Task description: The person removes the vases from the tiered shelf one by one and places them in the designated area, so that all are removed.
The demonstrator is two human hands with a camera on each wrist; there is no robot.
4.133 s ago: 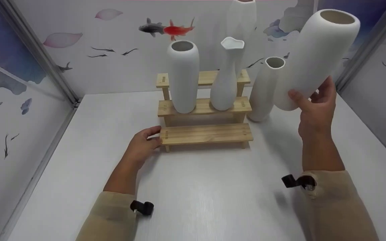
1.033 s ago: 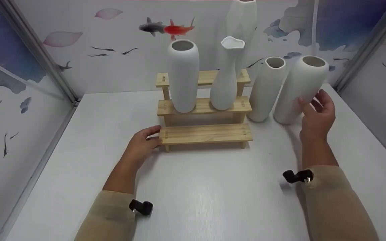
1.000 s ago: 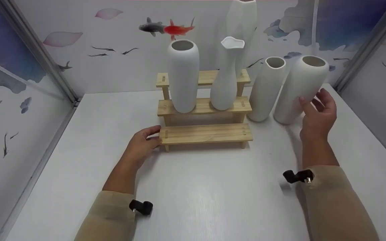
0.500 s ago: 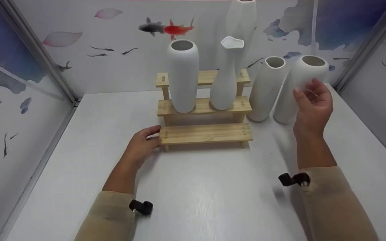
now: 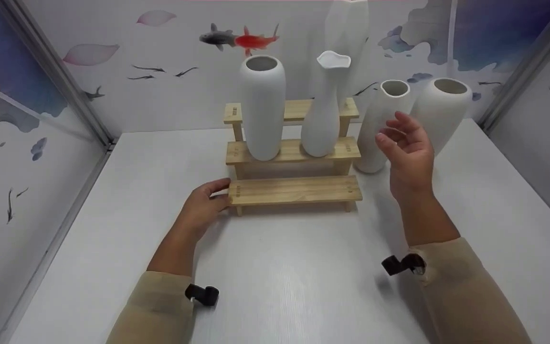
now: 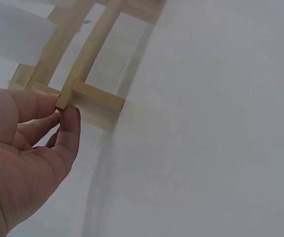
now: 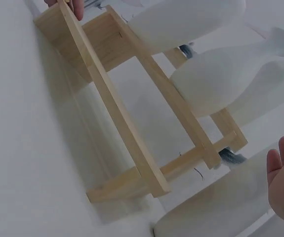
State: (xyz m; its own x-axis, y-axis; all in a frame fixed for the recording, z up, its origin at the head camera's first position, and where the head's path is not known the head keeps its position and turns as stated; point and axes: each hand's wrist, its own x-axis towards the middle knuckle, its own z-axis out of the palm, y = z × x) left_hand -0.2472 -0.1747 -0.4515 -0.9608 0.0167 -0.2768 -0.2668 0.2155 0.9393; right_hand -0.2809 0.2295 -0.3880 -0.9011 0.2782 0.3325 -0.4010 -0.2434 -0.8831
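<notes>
Leftward off the rightmost vase (image 5: 444, 112), our right hand (image 5: 411, 160) has moved in front of the slimmer vase (image 5: 372, 131), relaxed and holding nothing. Near left, our left hand (image 5: 203, 205) pinches the wooden stand (image 5: 294, 190) by its lowest step (image 5: 260, 192). On the middle step (image 5: 290, 151) stand a rounded vase (image 5: 264, 112) and a flared vase (image 5: 320, 126); farther, a tall vase (image 5: 349, 31). Their depths we cannot see.

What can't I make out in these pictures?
Head view: the back vase, its rim cut by the top edge, its base mostly hidden behind the flared vase.
Head view: base of the rightmost vase, mostly behind the right hand.
Head view: stamped marks on the wooden stand, too small to read.
Right wrist view: the right hand, cut off by the right edge.
</notes>
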